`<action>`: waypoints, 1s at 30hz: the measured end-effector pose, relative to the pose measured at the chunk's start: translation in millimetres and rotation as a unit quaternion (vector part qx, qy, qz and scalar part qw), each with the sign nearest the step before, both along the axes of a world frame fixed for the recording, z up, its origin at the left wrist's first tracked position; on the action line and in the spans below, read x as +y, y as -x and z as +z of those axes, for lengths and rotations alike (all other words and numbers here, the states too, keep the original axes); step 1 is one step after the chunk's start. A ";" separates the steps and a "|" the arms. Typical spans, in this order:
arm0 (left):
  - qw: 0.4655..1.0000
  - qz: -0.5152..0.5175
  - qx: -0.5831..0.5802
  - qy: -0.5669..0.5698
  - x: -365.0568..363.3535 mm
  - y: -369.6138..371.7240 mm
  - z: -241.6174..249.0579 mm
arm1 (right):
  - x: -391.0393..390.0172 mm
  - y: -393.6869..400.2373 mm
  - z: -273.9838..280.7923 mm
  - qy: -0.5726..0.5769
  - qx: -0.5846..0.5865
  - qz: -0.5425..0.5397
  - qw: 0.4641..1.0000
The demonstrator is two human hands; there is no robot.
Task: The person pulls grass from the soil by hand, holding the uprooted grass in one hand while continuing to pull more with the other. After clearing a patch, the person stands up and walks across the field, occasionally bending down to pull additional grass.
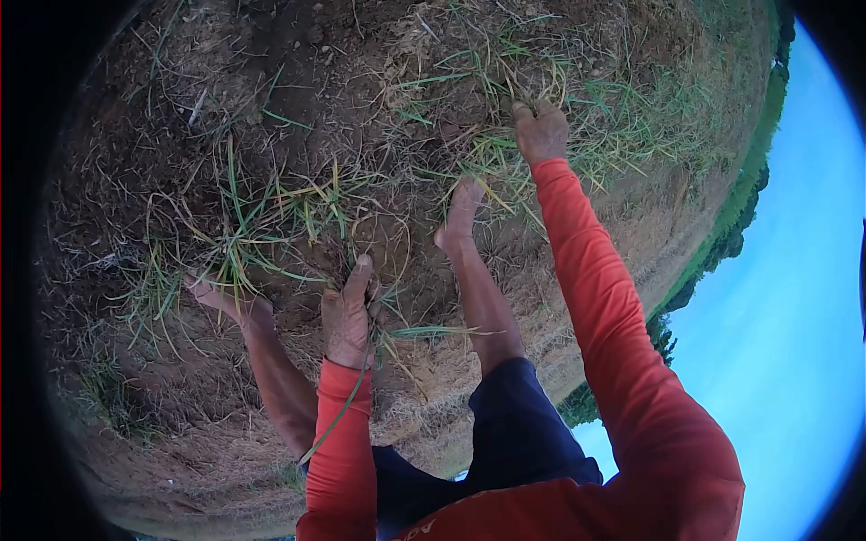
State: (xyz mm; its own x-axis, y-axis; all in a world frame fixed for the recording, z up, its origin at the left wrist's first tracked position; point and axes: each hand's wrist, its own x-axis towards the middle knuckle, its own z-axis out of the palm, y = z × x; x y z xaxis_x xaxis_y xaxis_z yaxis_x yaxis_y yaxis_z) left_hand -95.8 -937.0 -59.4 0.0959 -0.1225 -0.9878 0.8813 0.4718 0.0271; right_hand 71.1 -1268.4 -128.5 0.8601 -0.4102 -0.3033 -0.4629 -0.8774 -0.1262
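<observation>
In the left hand (346,311), long green grass-like blades (433,331).

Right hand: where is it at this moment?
In the head view, the right hand is in the upper part, right of centre, by green leaves, above and right of the right foot.

Brown, uneven ground (320,99) fills most of the view, strewn with dry straw (595,41) and crumbs of soil; long-bladed plants (236,248), green with yellowing tips, sprawl across it in loose tufts, a pale scrap (198,106) lies near the upper left, and two bare feet (463,212) rest among the blades
</observation>
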 end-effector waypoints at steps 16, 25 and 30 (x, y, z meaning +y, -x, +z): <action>1.000 0.002 0.014 0.003 -4.7 -5.6 1.1 | -39.4 18.9 96.2 -0.206 -0.158 -0.185 0.948; 1.000 -0.004 -0.009 0.014 -1.0 -2.6 -2.9 | 36.7 63.9 -41.0 0.029 0.032 -0.022 0.999; 1.000 -0.006 -0.007 0.008 -0.8 -2.8 -1.0 | 47.2 66.0 -74.6 0.028 0.145 -0.141 0.979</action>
State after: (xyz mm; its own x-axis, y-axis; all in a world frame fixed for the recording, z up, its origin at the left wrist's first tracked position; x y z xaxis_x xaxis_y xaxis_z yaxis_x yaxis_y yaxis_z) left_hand -93.0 -937.9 -60.4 0.1089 -0.1399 -0.9842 0.8861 0.4624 0.0323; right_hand 5.2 -1221.2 -203.0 0.5905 -0.6419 -0.4891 -0.6974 -0.7109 0.0909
